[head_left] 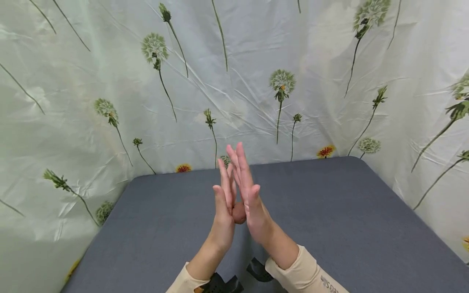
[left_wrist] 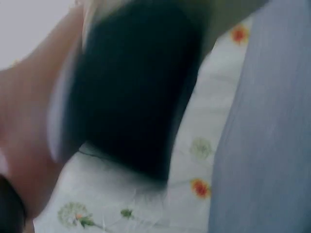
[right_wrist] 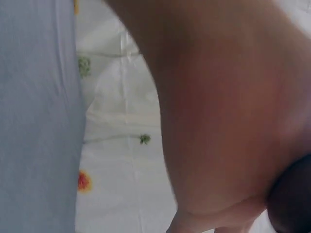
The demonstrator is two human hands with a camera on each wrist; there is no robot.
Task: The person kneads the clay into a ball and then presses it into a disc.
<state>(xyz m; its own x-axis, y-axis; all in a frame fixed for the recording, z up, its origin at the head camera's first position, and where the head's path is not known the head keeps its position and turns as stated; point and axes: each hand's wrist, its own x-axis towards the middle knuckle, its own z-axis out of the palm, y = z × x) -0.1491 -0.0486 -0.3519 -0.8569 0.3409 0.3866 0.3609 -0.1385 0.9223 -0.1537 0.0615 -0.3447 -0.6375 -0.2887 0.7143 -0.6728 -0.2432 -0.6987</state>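
Observation:
A small reddish-brown ball, smooth like clay, sits between two upright palms in the head view. My left hand presses it from the left, fingers straight and pointing up. From the other side my right hand flanks it, its fingers also extended and reaching a little higher. Both thumbs stand up toward the camera. In the right wrist view my right hand fills much of the picture, and the ball is hidden there. A dark blurred shape covers most of the left wrist view.
Below the hands lies a dark grey cloth-covered table. A pale curtain with dandelion prints hangs behind it and at both sides. Black wrist devices sit by the beige sleeves.

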